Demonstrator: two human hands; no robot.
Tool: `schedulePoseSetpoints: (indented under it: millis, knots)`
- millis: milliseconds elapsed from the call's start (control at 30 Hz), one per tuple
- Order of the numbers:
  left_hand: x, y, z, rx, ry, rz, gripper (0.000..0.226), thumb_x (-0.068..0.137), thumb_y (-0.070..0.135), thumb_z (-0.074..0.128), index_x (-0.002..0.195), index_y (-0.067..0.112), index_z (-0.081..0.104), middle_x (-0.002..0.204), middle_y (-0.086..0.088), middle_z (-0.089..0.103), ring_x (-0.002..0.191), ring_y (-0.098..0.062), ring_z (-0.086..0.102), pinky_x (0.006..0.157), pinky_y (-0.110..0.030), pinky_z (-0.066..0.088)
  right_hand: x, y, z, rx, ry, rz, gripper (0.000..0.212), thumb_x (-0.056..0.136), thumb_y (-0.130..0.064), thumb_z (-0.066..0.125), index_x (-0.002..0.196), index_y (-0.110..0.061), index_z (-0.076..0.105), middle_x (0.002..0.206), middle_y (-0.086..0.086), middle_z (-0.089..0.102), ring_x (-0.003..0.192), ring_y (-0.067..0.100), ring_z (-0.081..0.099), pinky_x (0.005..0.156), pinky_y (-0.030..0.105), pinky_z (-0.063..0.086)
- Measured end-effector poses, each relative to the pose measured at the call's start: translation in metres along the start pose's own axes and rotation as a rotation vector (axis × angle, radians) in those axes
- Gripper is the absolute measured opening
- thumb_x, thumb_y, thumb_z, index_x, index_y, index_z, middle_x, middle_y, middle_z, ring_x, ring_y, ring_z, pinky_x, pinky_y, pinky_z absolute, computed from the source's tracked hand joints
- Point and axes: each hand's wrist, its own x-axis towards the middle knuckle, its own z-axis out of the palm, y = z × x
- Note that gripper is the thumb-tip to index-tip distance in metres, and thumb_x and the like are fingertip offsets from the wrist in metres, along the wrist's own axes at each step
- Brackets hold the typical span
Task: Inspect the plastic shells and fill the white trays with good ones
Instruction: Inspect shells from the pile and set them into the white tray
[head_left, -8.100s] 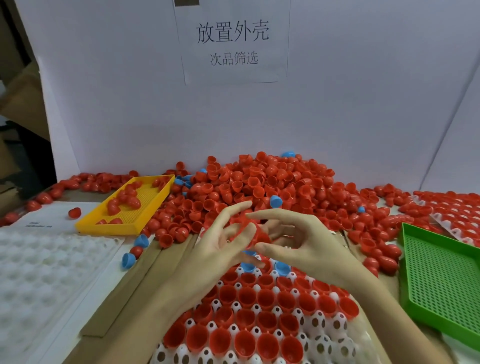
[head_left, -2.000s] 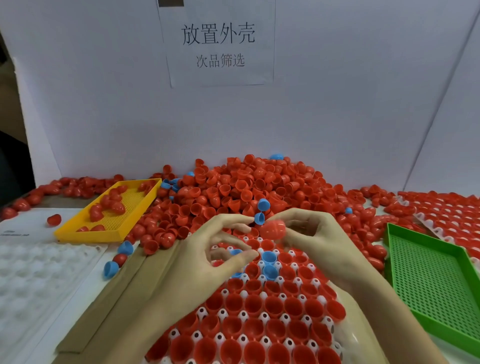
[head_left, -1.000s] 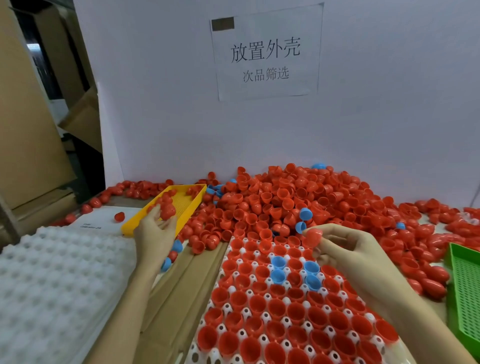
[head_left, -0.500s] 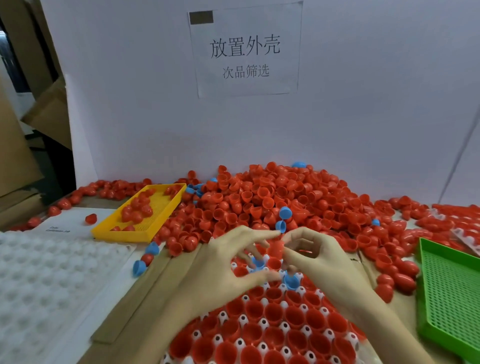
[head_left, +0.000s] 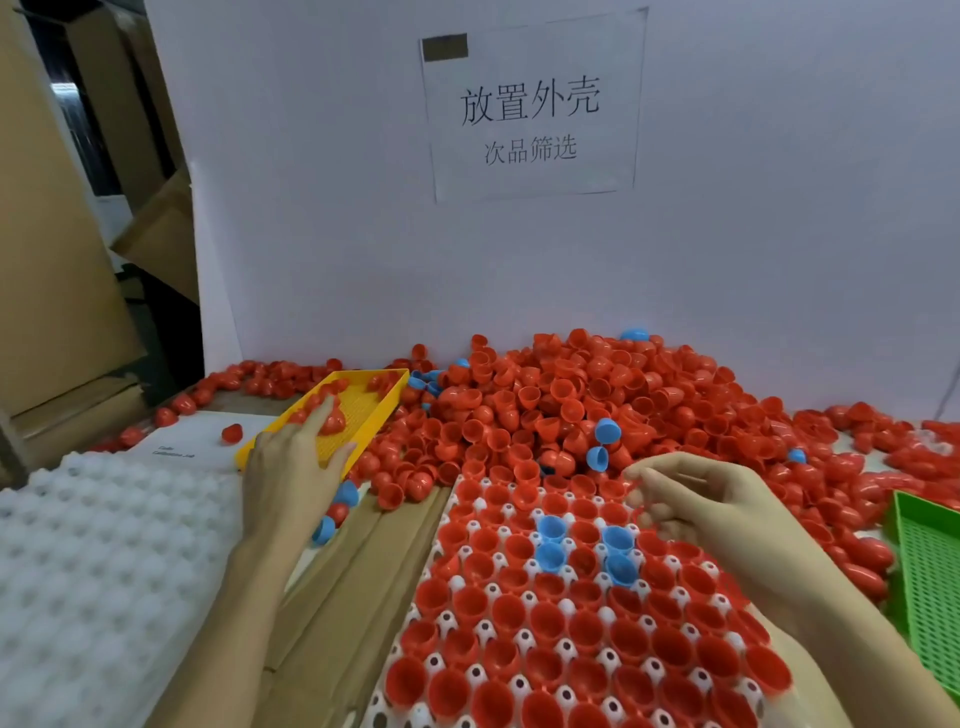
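Many red shells (head_left: 524, 621) mouths up, white tray (head_left: 470, 670)

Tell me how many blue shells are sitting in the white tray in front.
4 in the white tray: blue shells at upper left, lower left, upper right, lower right. The right hand may hide others.

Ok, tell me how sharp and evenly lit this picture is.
Head view: soft, even light with faint shadows; wide-angle bending at the edges; left hand over the yellow tray slightly blurred; the sign reads clearly; no strong glare on the red shells.
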Motion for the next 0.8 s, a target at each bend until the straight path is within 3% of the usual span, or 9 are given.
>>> schedulePoseSetpoints:
  millis: [100,200,267,333,433,567,700,800]
  knots:
    - [-0.004,-0.004,0.006,0.064,-0.066,0.011,0.05,0.092,0.027,0.078,0.137,0.01,0.066,0.117,-0.024,0.071,0.111,-0.047,0.059,0.094,-0.056,0.05,0.006,0.003,-0.014,-0.056,0.109,-0.031,0.019,0.102,-0.019,0.062,0.097,-0.024,0.081,0.086,0.006,0.078,0.072,0.015,0.072,0.066,0.021,0.059]
    - [-0.006,0.014,0.008,-0.005,-0.031,0.099,0.03,0.092,0.021,0.077,0.118,0.005,0.075,0.112,-0.019,0.072,0.107,-0.043,0.059,0.093,-0.054,0.049,0.015,0.016,-0.038,-0.229,0.339,-0.076,0.019,0.102,-0.011,0.06,0.099,-0.021,0.076,0.079,0.0,0.077,0.069,0.014,0.073,0.065,0.024,0.06]
    - [-0.01,0.031,0.007,-0.116,-0.064,0.208,0.016,0.094,0.02,0.075,0.105,0.01,0.078,0.103,-0.007,0.072,0.102,-0.032,0.061,0.088,-0.042,0.049,0.021,0.029,-0.055,-0.372,0.483,-0.086,0.019,0.101,-0.006,0.061,0.099,-0.021,0.073,0.077,-0.001,0.076,0.07,0.014,0.073,0.072,0.035,0.061]
    - [-0.018,0.05,0.004,-0.24,-0.161,0.336,0.008,0.095,0.021,0.074,0.1,0.019,0.079,0.098,0.008,0.071,0.099,-0.016,0.062,0.086,-0.029,0.046,0.026,0.042,-0.069,-0.542,0.565,-0.091,0.022,0.098,0.0,0.063,0.101,-0.02,0.071,0.09,-0.001,0.076,0.079,0.011,0.069,0.078,0.034,0.058]
    - [-0.032,0.071,0.005,-0.301,-0.308,0.517,0.009,0.097,0.03,0.07,0.103,0.028,0.077,0.098,0.022,0.065,0.101,0.001,0.056,0.085,-0.02,0.046,0.032,0.057,-0.081,-0.744,0.556,-0.137,0.033,0.094,0.009,0.061,0.112,-0.016,0.073,0.114,0.005,0.071,0.098,0.015,0.064,0.09,0.028,0.05]
    - [-0.043,0.084,0.009,-0.27,-0.348,0.633,0.017,0.099,0.038,0.064,0.111,0.031,0.074,0.103,0.025,0.058,0.103,0.009,0.052,0.086,-0.012,0.043,0.042,0.068,-0.087,-0.898,0.491,-0.203,0.041,0.091,0.012,0.062,0.12,-0.014,0.075,0.128,0.004,0.069,0.119,0.022,0.062,0.101,0.027,0.042]
    - [-0.045,0.087,0.009,-0.265,-0.34,0.671,0.017,0.098,0.039,0.063,0.11,0.033,0.073,0.102,0.025,0.056,0.102,0.009,0.052,0.084,-0.017,0.051,0.052,0.084,-0.087,-1.033,0.33,-0.051,0.042,0.096,-0.001,0.062,0.133,-0.019,0.068,0.138,0.003,0.064,0.132,0.025,0.054,0.114,0.043,0.044]
    - [-0.044,0.087,0.009,-0.254,-0.337,0.682,0.017,0.097,0.038,0.063,0.108,0.03,0.074,0.1,0.024,0.057,0.1,0.008,0.052,0.081,-0.017,0.051,0.056,0.093,-0.087,-1.086,0.359,-0.028,0.04,0.095,0.0,0.061,0.128,-0.021,0.069,0.129,0.005,0.068,0.124,0.027,0.056,0.107,0.047,0.048]
